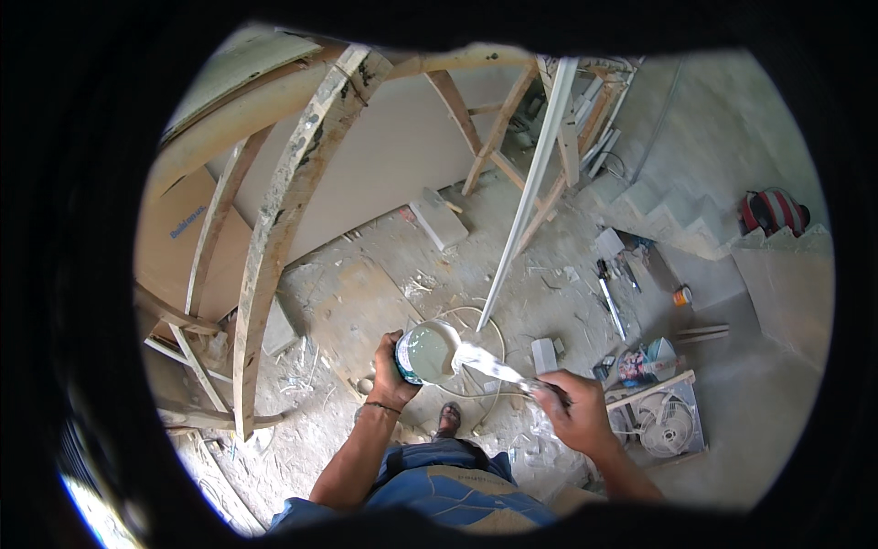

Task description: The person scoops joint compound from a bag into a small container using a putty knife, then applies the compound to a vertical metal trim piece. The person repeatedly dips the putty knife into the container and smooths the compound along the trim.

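My left hand (393,371) is wrapped round the side of a small round tub (412,373), tilted with its mouth facing up and to the right. Pale, wet-looking paste (428,352) lies inside it. In my right hand (573,412) is the handle of what looks like a putty knife (497,366), its blade smeared white. The blade points left, and the white lump at its tip is at the tub's right rim. Whether the tip touches the rim I cannot tell. My right fingers are closed round the handle and partly hidden.
Wooden trestle legs (297,174) rise at left, near a cardboard sheet (197,233). A long white strip (529,192) slants down to the floor beyond the tub. At right stand a fan (665,425), steps (672,215) and a striped bag (774,211). Scraps litter the floor.
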`<state>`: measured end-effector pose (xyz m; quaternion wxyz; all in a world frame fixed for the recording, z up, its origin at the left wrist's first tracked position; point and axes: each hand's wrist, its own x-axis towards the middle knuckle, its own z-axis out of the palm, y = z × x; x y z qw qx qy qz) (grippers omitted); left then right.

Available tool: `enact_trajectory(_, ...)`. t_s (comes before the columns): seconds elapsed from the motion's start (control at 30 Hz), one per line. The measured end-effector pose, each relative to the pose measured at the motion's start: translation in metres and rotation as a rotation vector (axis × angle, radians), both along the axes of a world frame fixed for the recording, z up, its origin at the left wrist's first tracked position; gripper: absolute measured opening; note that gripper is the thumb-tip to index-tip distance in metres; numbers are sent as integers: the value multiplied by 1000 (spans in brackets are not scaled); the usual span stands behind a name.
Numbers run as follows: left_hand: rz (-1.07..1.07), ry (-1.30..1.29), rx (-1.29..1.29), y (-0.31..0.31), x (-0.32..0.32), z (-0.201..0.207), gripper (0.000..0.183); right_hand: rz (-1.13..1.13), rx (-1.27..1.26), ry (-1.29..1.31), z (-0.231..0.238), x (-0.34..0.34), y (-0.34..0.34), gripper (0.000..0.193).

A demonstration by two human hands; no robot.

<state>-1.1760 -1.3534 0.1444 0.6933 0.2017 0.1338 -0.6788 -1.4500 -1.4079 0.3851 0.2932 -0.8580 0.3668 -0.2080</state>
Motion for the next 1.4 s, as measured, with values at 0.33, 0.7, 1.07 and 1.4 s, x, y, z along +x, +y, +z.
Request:
enact_trajectory(0.33, 131, -28, -1, 5, -51, -32, 56, 3, 342, 494, -49, 74, -6, 19)
enact_trajectory(0.7, 14, -17, 9, 9, -27, -27, 48, 379, 12, 493, -50, 87, 20, 25)
enact_trajectory(1.07, -48, 15, 79, 3, -45, -31, 48, 14, -53, 92, -78, 59, 14, 20)
enact_trajectory(1.4, -116, -35, 96, -25, -81, -48, 51, 142, 35, 285, -86, 19, 4, 17)
